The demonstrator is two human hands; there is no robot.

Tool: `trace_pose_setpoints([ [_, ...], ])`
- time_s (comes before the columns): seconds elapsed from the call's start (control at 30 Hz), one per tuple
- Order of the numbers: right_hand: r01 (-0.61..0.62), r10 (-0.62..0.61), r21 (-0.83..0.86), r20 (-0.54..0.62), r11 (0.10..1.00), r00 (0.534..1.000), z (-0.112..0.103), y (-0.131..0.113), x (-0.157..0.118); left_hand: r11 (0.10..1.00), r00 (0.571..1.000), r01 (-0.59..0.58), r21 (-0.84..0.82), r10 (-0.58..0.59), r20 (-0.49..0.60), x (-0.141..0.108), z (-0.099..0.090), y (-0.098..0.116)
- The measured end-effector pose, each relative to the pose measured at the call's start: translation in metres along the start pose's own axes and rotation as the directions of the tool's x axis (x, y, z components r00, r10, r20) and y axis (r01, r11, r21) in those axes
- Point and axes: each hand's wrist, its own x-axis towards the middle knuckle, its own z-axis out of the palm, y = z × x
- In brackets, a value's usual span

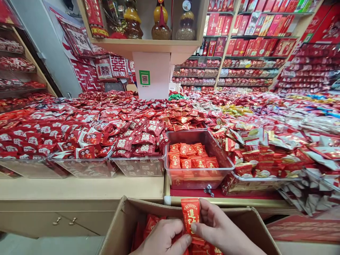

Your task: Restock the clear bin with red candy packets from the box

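Observation:
A red packet with gold lettering (pixel 190 216) stands upright between my hands, above an open cardboard box (pixel 253 225). My right hand (pixel 216 226) grips its right side between thumb and fingers. At its lower left is my left hand (pixel 167 236), fingers curled and thumb near the packet's bottom edge; whether it also pinches something is hidden. More red packets (pixel 152 222) lie inside the box below. Beyond the box, a clear plastic bin (pixel 199 174) on the counter is partly filled with similar red packets (pixel 186 163).
Clear bins heaped with red packets (pixel 140 164) line the counter (pixel 79 189) on both sides. A small metal clip (pixel 209 190) lies before the middle bin. Behind stand a white pillar (pixel 152 85) with a QR code and stocked shelves (pixel 225 46).

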Motion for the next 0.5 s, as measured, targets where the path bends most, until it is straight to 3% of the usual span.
trace_pose_setpoints([
  [0.27, -0.013, 0.023, -0.131, 0.077, 0.991, 0.997, -0.004, 0.011, -0.002, 0.996, 0.993, -0.091, 0.016, 0.089, 0.08, 0.0, 0.002, -0.005],
  [0.33, -0.012, 0.031, -0.183, 0.1, 0.983, 0.994, -0.009, 0.005, -0.004, 0.998, 0.996, -0.041, 0.045, 0.038, 0.075, -0.001, -0.002, -0.004],
  [0.4, -0.009, 0.046, -0.343, 0.1, 0.939, 0.994, -0.016, 0.0, -0.007, 0.997, 0.998, 0.058, 0.046, -0.058, -0.004, -0.002, -0.009, -0.003],
  [0.5, -0.018, 0.065, -0.597, 0.058, 0.802, 0.996, -0.028, 0.009, -0.012, 0.968, 0.957, 0.203, -0.148, -0.228, -0.18, -0.001, -0.019, 0.0],
])
